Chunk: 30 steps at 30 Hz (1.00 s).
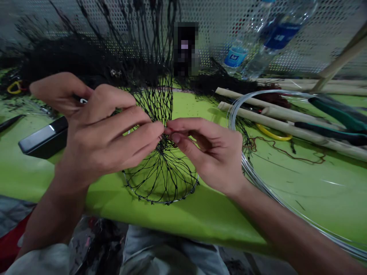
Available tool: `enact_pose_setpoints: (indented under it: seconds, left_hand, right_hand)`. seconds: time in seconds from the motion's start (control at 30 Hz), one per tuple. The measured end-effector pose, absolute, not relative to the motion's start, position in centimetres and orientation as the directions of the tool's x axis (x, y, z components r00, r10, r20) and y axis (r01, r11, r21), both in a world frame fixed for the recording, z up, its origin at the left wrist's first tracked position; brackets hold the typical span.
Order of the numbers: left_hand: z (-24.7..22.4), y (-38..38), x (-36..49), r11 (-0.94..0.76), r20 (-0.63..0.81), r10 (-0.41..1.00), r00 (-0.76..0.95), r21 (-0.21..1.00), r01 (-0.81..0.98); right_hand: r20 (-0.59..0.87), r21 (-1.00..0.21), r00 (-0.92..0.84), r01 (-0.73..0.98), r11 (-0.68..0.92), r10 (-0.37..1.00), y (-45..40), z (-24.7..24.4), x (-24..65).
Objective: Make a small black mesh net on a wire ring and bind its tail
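A black knotted net (pixel 157 101) hangs down to the green table, gathered narrow at the middle and spreading below onto a round wire hoop (pixel 172 200). My left hand (pixel 111 131) is closed at the gathered part, with a small metallic piece showing between thumb and forefinger. From the right, my right hand (pixel 209 149) pinches a thin red strand (pixel 171 130) at the same spot, its fingertips beside those of the left. What the left fingertips grip is hidden.
Coiled wire (pixel 252 173), wooden sticks (pixel 304 131), green-handled pliers (pixel 338 114) and a yellow ring (pixel 273 132) lie right. Bottles (pixel 236 55) stand behind. A dark box (pixel 46 137) and more black netting (pixel 65 57) are left.
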<state>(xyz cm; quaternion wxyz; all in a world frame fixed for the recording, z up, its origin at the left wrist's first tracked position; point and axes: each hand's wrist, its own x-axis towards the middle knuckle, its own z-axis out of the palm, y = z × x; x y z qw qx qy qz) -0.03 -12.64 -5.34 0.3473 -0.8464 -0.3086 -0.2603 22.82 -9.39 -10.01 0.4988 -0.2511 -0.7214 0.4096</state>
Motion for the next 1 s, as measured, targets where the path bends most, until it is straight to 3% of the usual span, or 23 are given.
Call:
enact_pose_setpoints:
  seconds: [0.13, 0.3, 0.47, 0.6, 0.83, 1.0]
  left_hand:
    - [-5.27, -12.64, 0.02, -0.568, 0.650, 0.339, 0.680, -0.434, 0.699]
    - [-5.30, -13.08, 0.08, -0.561, 0.668, 0.407, 0.623, -0.356, 0.748]
    - [-5.39, -13.37, 0.06, -0.556, 0.658, 0.449, 0.605, -0.324, 0.765]
    - [-5.41, -13.24, -0.07, -0.593, 0.682, 0.392, 0.617, -0.326, 0.736]
    - [-5.22, -13.44, 0.59, -0.597, 0.667, 0.453, 0.592, -0.267, 0.756]
    - [-5.49, -13.12, 0.84, -0.620, 0.685, 0.405, 0.605, -0.281, 0.733]
  right_hand:
    - [0.518, -0.831, -0.378, -0.012, 0.556, 0.767, -9.62, -9.89, 22.77]
    - [0.614, -0.733, -0.341, 0.087, 0.674, 0.712, -10.00, -9.80, 22.67]
    - [0.631, -0.704, -0.302, 0.164, 0.691, 0.715, -10.17, -9.39, 22.70]
    - [0.629, -0.722, -0.295, 0.122, 0.682, 0.719, -10.10, -9.38, 22.80]
    - [0.509, -0.846, -0.377, -0.056, 0.530, 0.774, -9.59, -9.97, 22.61]
    - [0.534, -0.826, -0.350, -0.022, 0.563, 0.770, -9.65, -9.51, 22.70]
